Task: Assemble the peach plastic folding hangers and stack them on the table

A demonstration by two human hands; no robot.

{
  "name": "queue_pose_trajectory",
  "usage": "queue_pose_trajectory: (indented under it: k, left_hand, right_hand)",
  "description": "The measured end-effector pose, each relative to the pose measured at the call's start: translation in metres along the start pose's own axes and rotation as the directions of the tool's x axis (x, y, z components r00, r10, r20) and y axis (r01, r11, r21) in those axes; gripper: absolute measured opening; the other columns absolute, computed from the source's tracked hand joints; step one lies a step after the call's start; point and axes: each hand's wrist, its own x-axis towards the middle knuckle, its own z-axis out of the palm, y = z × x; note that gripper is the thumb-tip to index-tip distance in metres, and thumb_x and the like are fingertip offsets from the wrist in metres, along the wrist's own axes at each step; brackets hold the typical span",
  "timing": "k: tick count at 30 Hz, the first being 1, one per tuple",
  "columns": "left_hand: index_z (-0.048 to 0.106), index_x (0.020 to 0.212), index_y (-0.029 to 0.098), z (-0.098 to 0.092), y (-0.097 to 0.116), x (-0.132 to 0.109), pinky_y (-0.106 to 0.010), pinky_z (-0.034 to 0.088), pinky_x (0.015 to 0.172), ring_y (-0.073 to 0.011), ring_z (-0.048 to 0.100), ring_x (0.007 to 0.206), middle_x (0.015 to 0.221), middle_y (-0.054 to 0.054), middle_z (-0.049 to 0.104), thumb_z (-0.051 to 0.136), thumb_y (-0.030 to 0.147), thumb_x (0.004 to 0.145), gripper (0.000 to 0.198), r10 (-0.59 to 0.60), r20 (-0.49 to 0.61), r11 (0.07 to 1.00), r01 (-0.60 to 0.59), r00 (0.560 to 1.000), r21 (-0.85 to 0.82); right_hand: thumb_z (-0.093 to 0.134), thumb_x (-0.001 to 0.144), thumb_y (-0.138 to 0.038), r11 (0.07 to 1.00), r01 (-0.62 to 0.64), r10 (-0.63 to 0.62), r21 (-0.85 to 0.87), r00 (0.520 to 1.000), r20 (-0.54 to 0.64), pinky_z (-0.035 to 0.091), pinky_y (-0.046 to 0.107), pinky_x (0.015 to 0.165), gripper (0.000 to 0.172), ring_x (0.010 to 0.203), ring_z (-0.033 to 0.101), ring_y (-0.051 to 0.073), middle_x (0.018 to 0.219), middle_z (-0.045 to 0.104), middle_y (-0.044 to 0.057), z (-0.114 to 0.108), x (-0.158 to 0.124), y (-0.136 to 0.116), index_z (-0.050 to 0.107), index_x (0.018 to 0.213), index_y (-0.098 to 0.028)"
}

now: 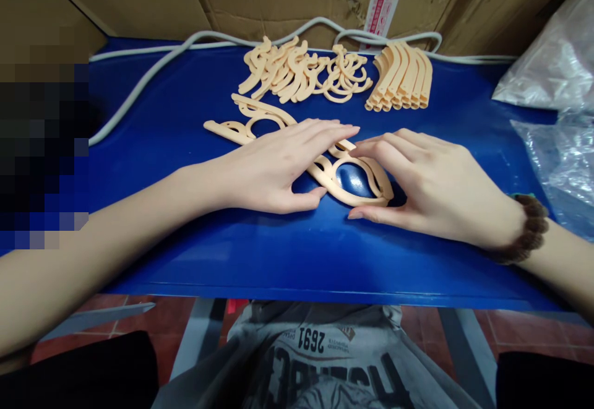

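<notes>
Beige plastic folding hangers (pixel 341 193) lie in a slanting row on the blue table, partly covered by my hands. My left hand (pixel 278 164) rests flat across the middle of the row, fingers stretched out together and thumb apart near the front edge. At the row's right end, my right hand (pixel 422 183) is curled around a hanger, fingertips on its far side and thumb at its near edge. Two hanger ends (pixel 232 130) stick out to the left beyond my left hand. What lies under my palms is hidden.
Behind the hands are loose curved beige pieces (pixel 278 75), a heap of beige hooks (pixel 343 78) and a neat stack of beige arms (pixel 403 78). A white cable (pixel 153 72) runs along cardboard boxes (pixel 288 0). Clear plastic bags (pixel 552 68) lie at the right.
</notes>
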Motion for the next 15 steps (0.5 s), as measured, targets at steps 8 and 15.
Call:
queue_pose_trajectory:
  k: [8, 15]
  left_hand:
    - [0.040, 0.166, 0.020, 0.000, 0.004, 0.003, -0.053, 0.055, 0.114, -0.0362, 0.066, 0.135, 0.153, -0.016, 0.064, 0.066, 0.052, 0.099, 0.079, -0.030, 0.012, 0.999, 0.031, 0.999, -0.012]
    - [0.047, 0.160, 0.020, -0.008, 0.007, 0.006, -0.057, 0.054, 0.114, -0.0388, 0.061, 0.140, 0.153, -0.017, 0.060, 0.070, 0.057, 0.098, 0.075, 0.016, -0.108, 0.996, -0.007, 0.994, 0.086]
  right_hand:
    - [0.049, 0.105, -0.071, 0.995, 0.057, -0.054, 0.079, 0.998, -0.039, 0.049, 0.047, 0.096, 0.070, 0.115, 0.068, 0.036, 0.134, 0.071, 0.022, 0.005, 0.001, 0.003, 0.063, 0.138, -0.011]
    - [0.058, 0.103, -0.068, 0.877, -0.375, 0.413, 0.301, 0.908, -0.072, 0.043, 0.035, 0.068, 0.050, 0.070, 0.061, 0.021, 0.078, 0.067, 0.003, -0.007, 0.003, 0.007, 0.070, 0.113, -0.021]
